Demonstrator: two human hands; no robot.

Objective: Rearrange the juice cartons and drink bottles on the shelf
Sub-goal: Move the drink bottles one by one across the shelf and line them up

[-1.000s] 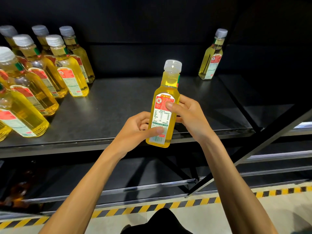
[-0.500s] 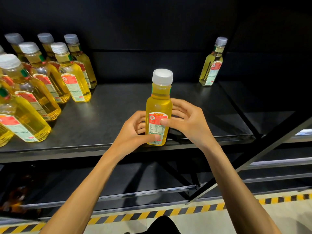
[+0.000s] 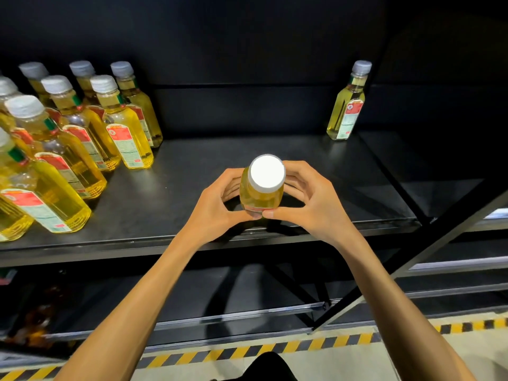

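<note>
You see a yellow-and-black hazard stripe on the pale floor, and the rack's black diagonal brace at your right.

A small bottle of yellow liquid with a white cap stands upright near the front edge of the shelf, about midway along it. The left hand and right hand grip its body from either side. Whether its base touches the shelf cannot be told. A cluster of like bottles with red-and-white labels stands in rows at the shelf's left end. One more bottle stands alone at the shelf's back right.
</note>
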